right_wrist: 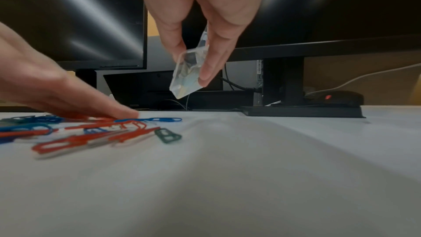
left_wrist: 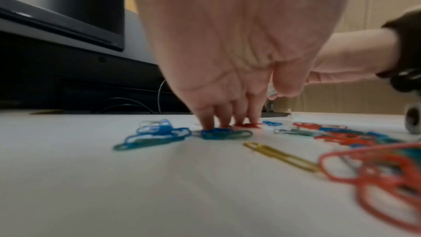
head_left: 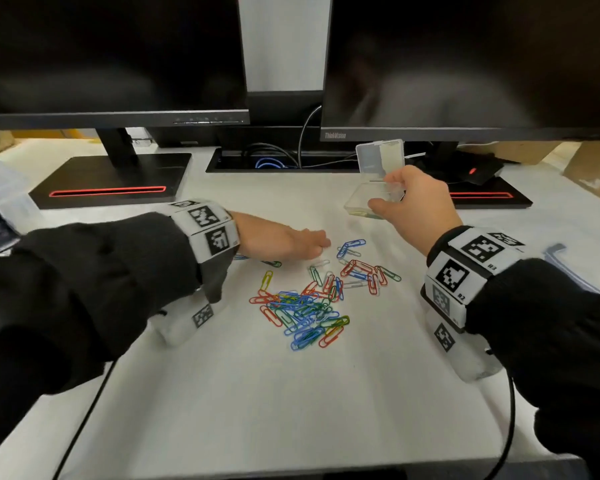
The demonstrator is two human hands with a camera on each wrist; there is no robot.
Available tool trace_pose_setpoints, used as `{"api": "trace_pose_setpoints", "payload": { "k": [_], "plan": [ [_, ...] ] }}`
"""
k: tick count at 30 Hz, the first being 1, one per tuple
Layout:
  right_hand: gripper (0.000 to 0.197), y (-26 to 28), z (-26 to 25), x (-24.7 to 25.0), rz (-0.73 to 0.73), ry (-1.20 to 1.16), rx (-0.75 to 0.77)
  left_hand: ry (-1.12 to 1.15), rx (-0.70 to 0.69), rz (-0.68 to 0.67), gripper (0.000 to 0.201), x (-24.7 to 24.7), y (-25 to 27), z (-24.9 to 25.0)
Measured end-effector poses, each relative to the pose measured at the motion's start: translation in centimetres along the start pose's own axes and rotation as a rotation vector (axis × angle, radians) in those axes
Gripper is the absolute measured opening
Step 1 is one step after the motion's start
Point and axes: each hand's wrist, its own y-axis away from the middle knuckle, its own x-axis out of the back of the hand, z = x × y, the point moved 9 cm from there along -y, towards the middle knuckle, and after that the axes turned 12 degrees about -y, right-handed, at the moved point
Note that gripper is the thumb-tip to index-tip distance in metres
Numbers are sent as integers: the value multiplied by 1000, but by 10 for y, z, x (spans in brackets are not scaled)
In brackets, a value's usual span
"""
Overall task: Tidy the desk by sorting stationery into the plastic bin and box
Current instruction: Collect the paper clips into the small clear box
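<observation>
Several coloured paper clips (head_left: 305,306) lie scattered mid-desk. My left hand (head_left: 321,245) reaches over their far edge, and its straight fingertips (left_wrist: 206,123) press down on blue and red clips (left_wrist: 225,132). To the right, my right hand (head_left: 387,199) pinches a small clear plastic box (head_left: 361,199), lifted off the desk and tilted, with its hinged lid (head_left: 380,157) standing open. A few clips show inside it. In the right wrist view, thumb and fingers of my right hand (right_wrist: 193,68) clamp the clear box (right_wrist: 187,78) above the desk.
Two dark monitors (head_left: 118,53) stand on black bases (head_left: 111,181) at the back, with cables between them. A translucent plastic bin (head_left: 0,188) sits at the left edge. A black mouse (head_left: 478,171) lies behind the box, and a clear lid (head_left: 561,268) at the right.
</observation>
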Motion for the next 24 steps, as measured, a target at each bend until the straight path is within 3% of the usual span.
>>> {"api": "trace_pose_setpoints", "payload": {
  "k": [2, 4, 9, 11, 14, 18, 21, 22, 24],
  "plan": [
    [50, 3, -1, 2, -4, -11, 5, 95, 5, 148, 50, 12, 15, -4],
    [49, 7, -2, 6, -3, -17, 18, 101, 103, 304, 50, 29, 23, -21],
    [46, 19, 7, 15, -28, 18, 23, 46, 409, 173, 48, 21, 24, -44],
    [47, 21, 12, 17, -39, 5, -2, 45, 366, 122, 49, 9, 24, -29],
    [55, 23, 12, 19, -43, -31, -23, 42, 190, 54, 66, -12, 35, 1],
    [62, 25, 6, 20, -18, -73, 2, 114, 232, 231, 82, -4, 45, -9],
    [64, 25, 8, 21, -11, -81, -19, 85, 300, 183, 68, -7, 51, -13],
    [64, 25, 7, 20, -14, -85, -22, 67, 276, 141, 61, -12, 51, -7],
    [61, 25, 5, 19, -14, -82, -11, 53, 200, 128, 66, -18, 46, 7]
  ]
}}
